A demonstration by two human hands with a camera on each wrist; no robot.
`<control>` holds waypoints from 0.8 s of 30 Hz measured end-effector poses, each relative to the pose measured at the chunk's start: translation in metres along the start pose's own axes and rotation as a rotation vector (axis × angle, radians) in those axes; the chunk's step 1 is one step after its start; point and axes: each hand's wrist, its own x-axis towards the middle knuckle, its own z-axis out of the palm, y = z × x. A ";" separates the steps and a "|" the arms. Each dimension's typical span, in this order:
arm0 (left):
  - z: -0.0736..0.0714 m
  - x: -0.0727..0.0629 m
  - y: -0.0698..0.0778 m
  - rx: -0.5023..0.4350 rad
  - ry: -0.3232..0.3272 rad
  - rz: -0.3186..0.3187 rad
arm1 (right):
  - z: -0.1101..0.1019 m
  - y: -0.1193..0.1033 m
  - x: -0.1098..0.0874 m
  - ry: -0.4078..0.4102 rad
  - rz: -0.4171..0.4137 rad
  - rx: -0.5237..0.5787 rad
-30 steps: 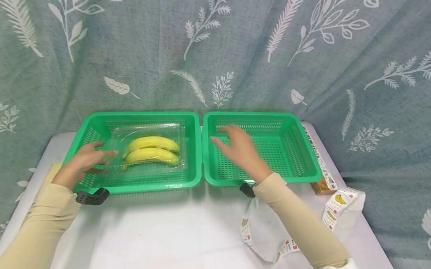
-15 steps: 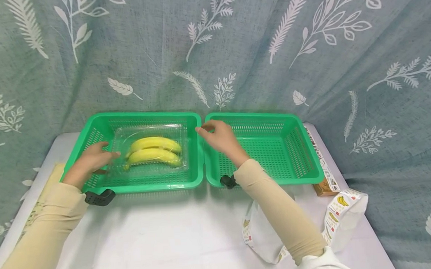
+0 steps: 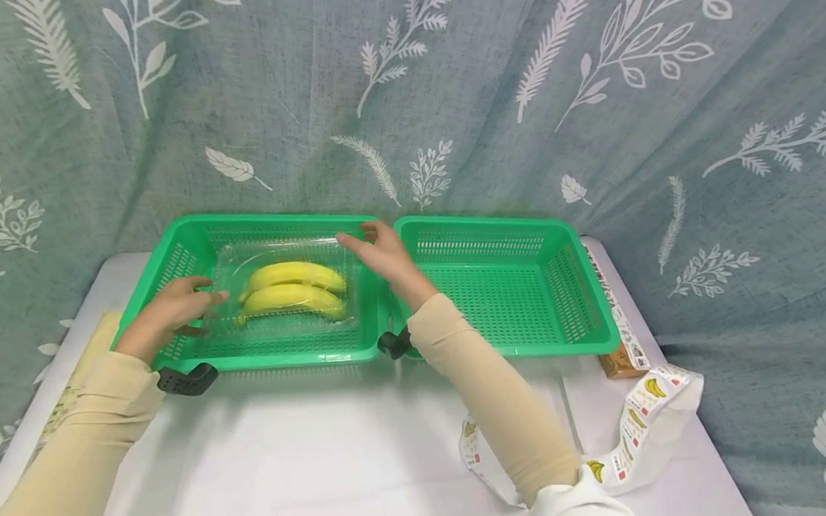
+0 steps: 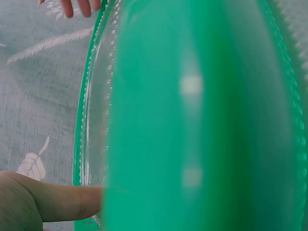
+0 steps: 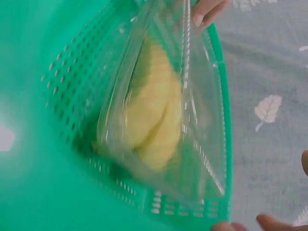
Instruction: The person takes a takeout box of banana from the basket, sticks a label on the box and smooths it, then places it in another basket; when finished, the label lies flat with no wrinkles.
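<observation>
A clear plastic clamshell container [image 3: 278, 253] with two bananas [image 3: 291, 297] inside lies in the left green basket [image 3: 284, 360]. At its left end is my left hand [image 3: 178, 308], fingers apart and reaching over the edge. In the left wrist view the thumb [image 4: 67, 199] meets the container's rim; whether it presses is unclear. My right hand [image 3: 384, 256] hovers over the container's far right corner, thumb and fingers extended. From the right wrist, its fingertips [image 5: 269, 222] appear apart from the plastic, while left fingers [image 5: 209, 10] touch the far end.
A second green basket [image 3: 504, 353] stands close on the right. Beyond it lies a brown-and-white box [image 3: 625, 359]. A curling strip of banana stickers [image 3: 637, 434] lies in front on the white table [image 3: 290, 455]. Something pale yellow [image 3: 99, 348] sits beside the left sleeve. A leaf-print curtain [image 3: 290, 100] hangs behind.
My right hand has moved left from over the right basket to the container's right end. The left hand has stayed at the left end. The bananas have not moved.
</observation>
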 end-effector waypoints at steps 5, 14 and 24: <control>0.000 0.001 0.001 -0.004 -0.004 0.002 | 0.012 -0.005 0.002 -0.048 0.082 0.060; 0.000 -0.001 0.001 -0.014 -0.011 -0.002 | 0.033 -0.003 0.005 -0.082 0.189 0.007; 0.001 0.000 -0.002 -0.012 -0.002 0.001 | 0.042 0.003 0.010 -0.062 0.206 -0.070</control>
